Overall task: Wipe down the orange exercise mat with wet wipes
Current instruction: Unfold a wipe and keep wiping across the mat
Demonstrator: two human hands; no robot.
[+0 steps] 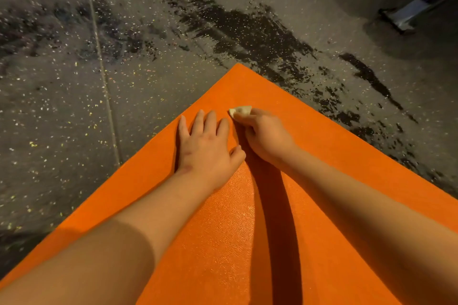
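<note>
The orange exercise mat lies on the floor, one corner pointing away from me. My left hand rests flat on it with straight fingers, palm down, near the left edge. Just to its right, my right hand grips a small crumpled white wet wipe and holds it against the mat surface a short way below the far corner. Only a bit of the wipe sticks out beyond the fingers.
Grey speckled rubber flooring surrounds the mat, with dark wet streaks beyond the far corner and along the right side. A metal foot of some equipment stands at the top right.
</note>
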